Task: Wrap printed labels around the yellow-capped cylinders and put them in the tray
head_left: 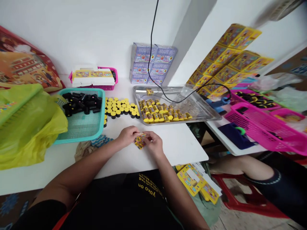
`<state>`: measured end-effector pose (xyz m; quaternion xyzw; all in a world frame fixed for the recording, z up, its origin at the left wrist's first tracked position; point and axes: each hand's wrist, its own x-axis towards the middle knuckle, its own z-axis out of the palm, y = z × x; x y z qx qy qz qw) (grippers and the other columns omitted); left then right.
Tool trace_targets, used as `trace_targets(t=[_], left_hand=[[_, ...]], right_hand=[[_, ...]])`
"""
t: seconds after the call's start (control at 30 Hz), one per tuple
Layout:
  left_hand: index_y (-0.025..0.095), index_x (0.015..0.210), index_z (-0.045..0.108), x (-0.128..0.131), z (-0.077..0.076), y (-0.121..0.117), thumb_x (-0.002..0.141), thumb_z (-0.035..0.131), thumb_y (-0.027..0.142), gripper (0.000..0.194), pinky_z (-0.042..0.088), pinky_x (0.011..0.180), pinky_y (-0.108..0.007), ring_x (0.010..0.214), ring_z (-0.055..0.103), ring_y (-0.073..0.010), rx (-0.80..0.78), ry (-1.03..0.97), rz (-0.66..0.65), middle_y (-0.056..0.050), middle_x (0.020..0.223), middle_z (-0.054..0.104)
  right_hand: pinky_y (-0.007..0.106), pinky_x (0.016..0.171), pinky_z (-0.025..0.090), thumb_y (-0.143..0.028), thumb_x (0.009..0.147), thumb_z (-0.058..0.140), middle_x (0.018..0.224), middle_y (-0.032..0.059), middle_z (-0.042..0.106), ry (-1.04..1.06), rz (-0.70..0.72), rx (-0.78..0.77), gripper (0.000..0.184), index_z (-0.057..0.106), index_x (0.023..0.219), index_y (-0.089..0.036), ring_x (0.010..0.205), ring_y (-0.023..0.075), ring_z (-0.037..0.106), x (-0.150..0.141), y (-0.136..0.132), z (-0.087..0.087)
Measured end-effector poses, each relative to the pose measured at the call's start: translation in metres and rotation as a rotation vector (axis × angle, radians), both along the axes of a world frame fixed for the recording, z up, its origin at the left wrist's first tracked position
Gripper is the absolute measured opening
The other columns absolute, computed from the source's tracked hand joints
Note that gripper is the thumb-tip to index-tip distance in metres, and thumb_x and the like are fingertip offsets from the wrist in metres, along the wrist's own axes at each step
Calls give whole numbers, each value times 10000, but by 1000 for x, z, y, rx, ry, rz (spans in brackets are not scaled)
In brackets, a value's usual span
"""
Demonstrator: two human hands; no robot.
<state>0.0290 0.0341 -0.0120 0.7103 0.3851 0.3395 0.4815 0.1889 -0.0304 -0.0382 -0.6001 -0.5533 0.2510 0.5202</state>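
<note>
My left hand (129, 135) and my right hand (154, 143) meet over the white table, fingertips pinching a small yellow printed wrapper (139, 142) between them. The wrapper's upper edge runs from one hand to the other; whether anything is inside it I cannot tell. Just beyond my hands, a metal tray (203, 111) bears several small cylinders in yellow printed wraps (155, 117). To its left stand several black cylinders with yellow tops (118, 112) in a cluster on the table.
A teal basket (102, 118) of black cylinders is at left, beside a yellow-green bag (21, 127). Purple boxes (151, 64) and yellow boxes (223, 64) are stacked behind. A black cable (151, 41) hangs over the tray. Pink baskets (261, 127) and another person's leg (242, 167) are at right.
</note>
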Motion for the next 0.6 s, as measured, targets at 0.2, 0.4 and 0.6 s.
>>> trace_targets(t=[0.2, 0.4, 0.6], left_hand=[[149, 679, 620, -3, 3, -1, 588, 778, 450, 351, 456, 514, -255, 572, 552, -138, -421, -133, 5, 13, 594, 541], [161, 495, 504, -28, 5, 2, 622, 730, 468, 402, 319, 480, -225, 494, 416, -93, -207, -68, 123, 52, 465, 408], [162, 521, 510, -40, -2, 12, 621, 719, 491, 403, 277, 500, -225, 525, 368, -89, -44, -24, 221, 44, 501, 456]], right_hand=[[272, 558, 496, -353, 713, 697, 661, -26, 625, 246, 52, 32, 253, 648, 903, -193, 564, 134, 577, -5, 5, 3], [335, 731, 485, -319, 871, 545, 844, 64, 672, -395, 80, 166, 196, 666, 938, -181, 791, 201, 602, -6, 49, 32], [412, 838, 357, -119, 811, 537, 1028, 162, 625, -1269, 185, 7, 225, 643, 1010, -119, 1049, 310, 465, -29, 124, 59]])
